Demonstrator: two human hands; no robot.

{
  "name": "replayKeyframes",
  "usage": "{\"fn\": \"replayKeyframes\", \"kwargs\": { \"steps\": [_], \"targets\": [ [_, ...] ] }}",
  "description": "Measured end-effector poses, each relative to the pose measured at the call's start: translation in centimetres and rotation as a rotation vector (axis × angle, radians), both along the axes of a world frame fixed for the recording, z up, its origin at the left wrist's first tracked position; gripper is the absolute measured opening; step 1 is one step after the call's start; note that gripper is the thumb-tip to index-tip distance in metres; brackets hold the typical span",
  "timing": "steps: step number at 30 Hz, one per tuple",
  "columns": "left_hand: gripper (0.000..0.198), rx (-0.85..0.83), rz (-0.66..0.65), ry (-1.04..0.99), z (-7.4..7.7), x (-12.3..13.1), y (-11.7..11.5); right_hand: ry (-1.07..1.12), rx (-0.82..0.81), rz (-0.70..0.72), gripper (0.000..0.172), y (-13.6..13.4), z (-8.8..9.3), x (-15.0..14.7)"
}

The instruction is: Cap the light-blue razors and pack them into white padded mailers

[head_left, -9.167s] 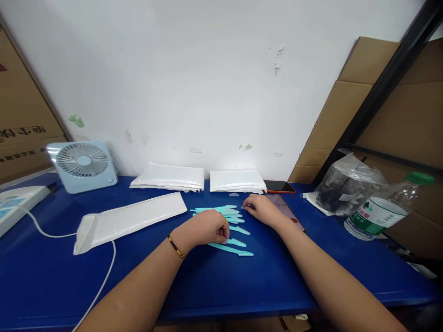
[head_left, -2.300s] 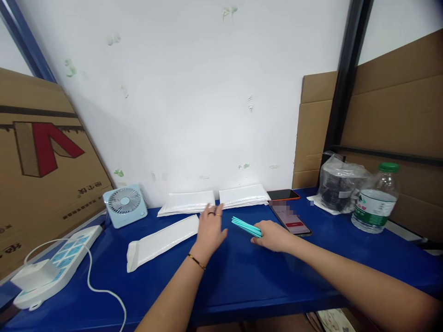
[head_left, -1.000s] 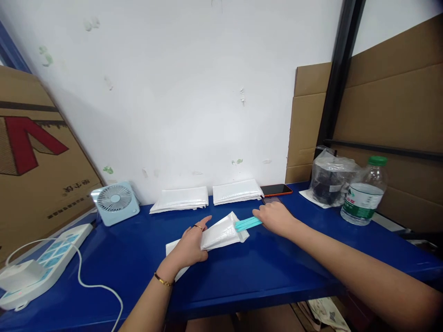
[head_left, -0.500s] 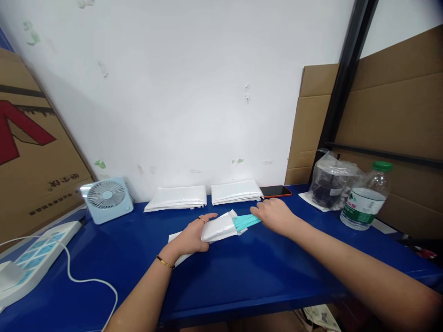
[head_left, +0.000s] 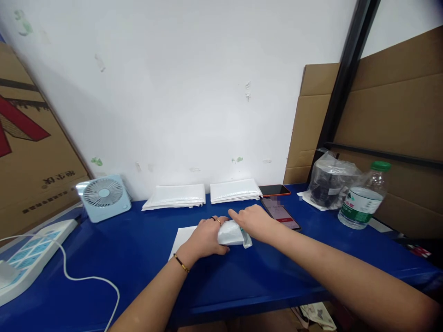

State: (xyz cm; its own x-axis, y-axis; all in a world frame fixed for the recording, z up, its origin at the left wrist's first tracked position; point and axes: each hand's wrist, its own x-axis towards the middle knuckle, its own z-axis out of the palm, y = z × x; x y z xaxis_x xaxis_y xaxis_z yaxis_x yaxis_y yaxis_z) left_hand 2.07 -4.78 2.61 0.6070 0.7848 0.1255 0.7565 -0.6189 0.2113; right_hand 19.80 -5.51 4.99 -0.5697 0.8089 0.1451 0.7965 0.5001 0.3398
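Observation:
A white padded envelope (head_left: 230,234) lies in my left hand (head_left: 208,237), whose fingers and thumb wrap round it from the left. My right hand (head_left: 252,221) is at the envelope's right end, fingers curled at its mouth. Just beneath those fingers a sliver of a turquoise pleated bundle (head_left: 242,228) shows; the rest of it is hidden by the envelope and hand. Flat on the table under my left wrist is another white sheet or envelope (head_left: 182,240), partly covered by the hand.
Two stacks of white padded envelopes (head_left: 176,196) (head_left: 236,191) lie along the wall. Phones (head_left: 282,216) (head_left: 276,190) are right of them. A blue fan (head_left: 104,197) and a power strip (head_left: 34,258) stand left. Far right are a water bottle (head_left: 362,203) and a bagged dark cup (head_left: 323,186).
My right hand has moved left to the envelope's mouth, and most of the turquoise bundle is now out of sight. My left hand has shifted right. A phone with its screen lit has come into view.

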Motion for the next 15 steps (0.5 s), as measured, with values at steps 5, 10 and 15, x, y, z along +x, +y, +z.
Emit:
{"fn": "replayKeyframes", "kwargs": {
  "steps": [5,10,15],
  "targets": [
    [0.030,0.096,0.136,0.101,-0.7,1.9,0.0,0.078,-0.121,-0.015,0.033,0.4,-0.5,-0.2],
    [0.021,0.080,0.159,0.045,-0.6,1.2,0.8,0.597,-0.389,0.216,0.068,0.7,0.7,2.6],
    [0.020,0.090,0.167,0.018,-0.6,1.1,1.1,1.353,-0.402,0.109,0.051,1.6,-2.0,1.4]
  ]
}}
